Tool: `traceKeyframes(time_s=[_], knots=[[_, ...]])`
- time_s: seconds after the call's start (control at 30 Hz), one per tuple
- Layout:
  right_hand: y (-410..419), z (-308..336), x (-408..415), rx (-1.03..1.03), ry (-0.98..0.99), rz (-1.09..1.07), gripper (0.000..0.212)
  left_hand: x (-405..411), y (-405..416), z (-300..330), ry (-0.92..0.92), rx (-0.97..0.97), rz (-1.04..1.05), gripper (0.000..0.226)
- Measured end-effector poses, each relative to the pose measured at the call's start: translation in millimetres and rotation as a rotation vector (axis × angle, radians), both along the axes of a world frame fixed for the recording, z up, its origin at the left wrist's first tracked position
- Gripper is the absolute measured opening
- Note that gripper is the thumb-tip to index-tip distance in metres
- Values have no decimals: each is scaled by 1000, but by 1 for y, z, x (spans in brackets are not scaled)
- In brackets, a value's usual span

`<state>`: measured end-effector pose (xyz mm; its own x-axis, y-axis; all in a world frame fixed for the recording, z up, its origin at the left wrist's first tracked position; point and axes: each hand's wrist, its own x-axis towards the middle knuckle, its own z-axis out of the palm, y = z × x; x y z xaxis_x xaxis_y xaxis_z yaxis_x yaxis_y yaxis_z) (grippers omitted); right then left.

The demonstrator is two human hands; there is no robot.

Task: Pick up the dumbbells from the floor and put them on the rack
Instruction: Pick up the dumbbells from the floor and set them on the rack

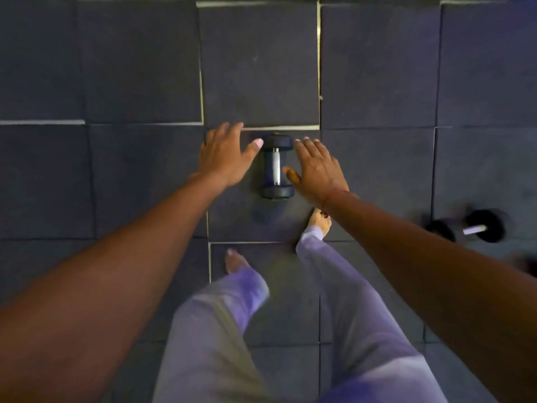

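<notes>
You stood barefoot on a floor of dark square rubber tiles (pixel 377 68) with pale seams, your legs in light trousers (pixel 357 309) stepping toward the dumbbell (pixel 276 166) lying on a tile. A second dumbbell (pixel 467 226) lay well off to its right. Your left hand (pixel 225 158) and right hand (pixel 318 170) flanked the near dumbbell with fingers spread, gripping nothing.
</notes>
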<state>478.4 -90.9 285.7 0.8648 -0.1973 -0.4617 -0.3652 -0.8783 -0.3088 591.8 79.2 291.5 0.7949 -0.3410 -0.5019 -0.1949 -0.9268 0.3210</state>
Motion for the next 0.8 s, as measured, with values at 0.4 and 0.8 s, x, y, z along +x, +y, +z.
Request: traceKeyframes(time_s=[0.4,0.8], knots=[[16,-279,16,97,207,-245,71,35,-37,-281,404,-29,145,53],[26,-422,40,327,439,-489,54,19,-84,-435,763,-365,954,29]])
